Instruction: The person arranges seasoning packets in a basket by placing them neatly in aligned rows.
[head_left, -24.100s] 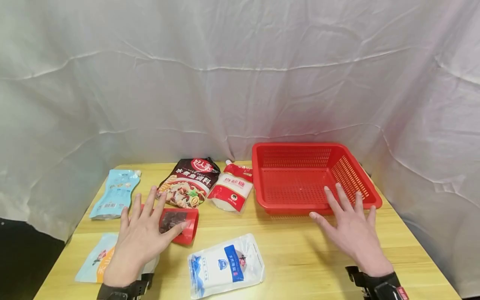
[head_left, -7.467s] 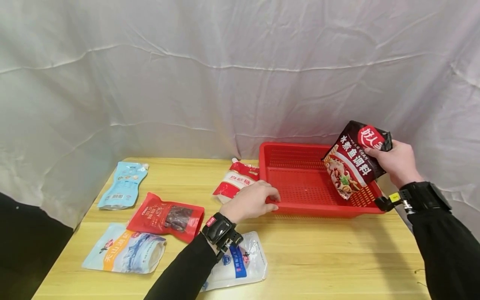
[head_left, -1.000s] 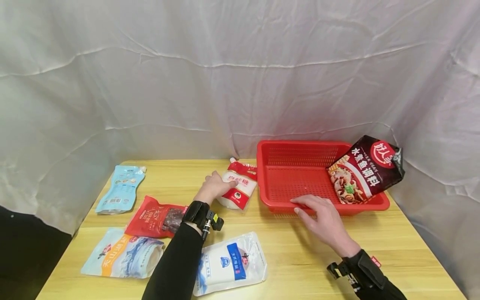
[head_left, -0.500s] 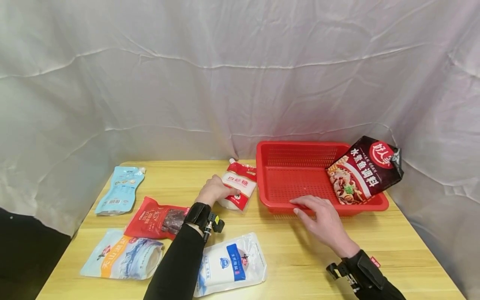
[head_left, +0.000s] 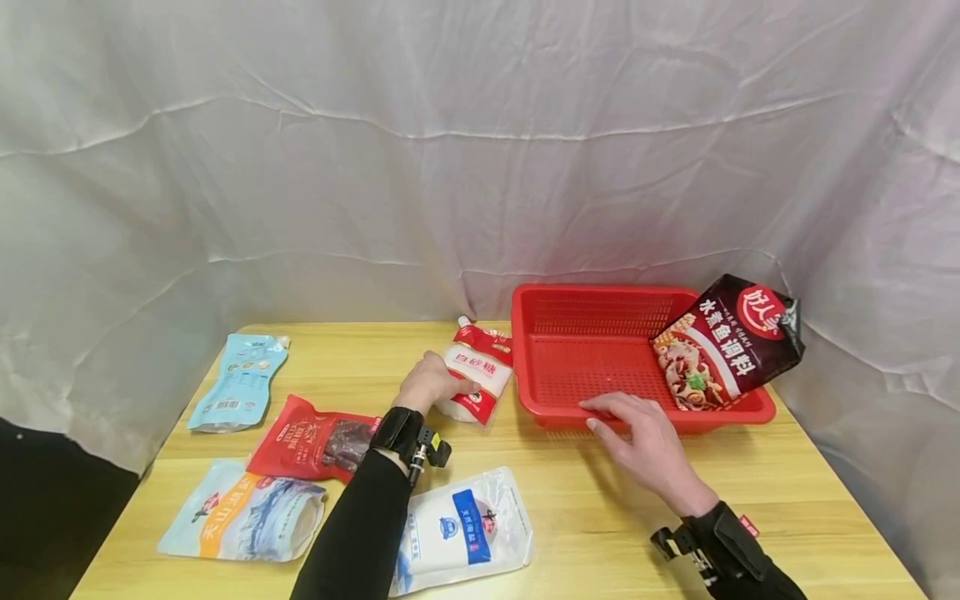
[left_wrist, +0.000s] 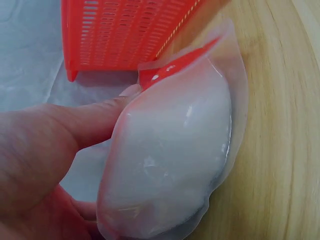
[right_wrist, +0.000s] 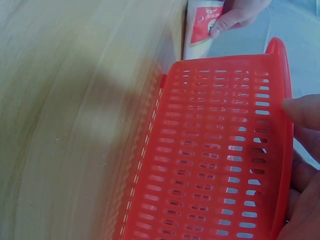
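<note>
White sheeting hangs behind the wooden bench, filling the upper frame. Left hand, centre frame, is curled round the sugar bag, thumb on its face; the wrist view shows the fingers pinching the clear bag edge, but the fingertips underneath are hidden. That bag lies just left of the red basket. Right hand rests on the basket's near rim, fingers fairly straight over the edge; the wrist view cuts off most of it, so how firmly it grips I cannot tell. Dark pouch leans in the basket's right corner, its lower end hidden behind the wall. Lower centre, the left sleeve covers part of the salt bag.
</note>
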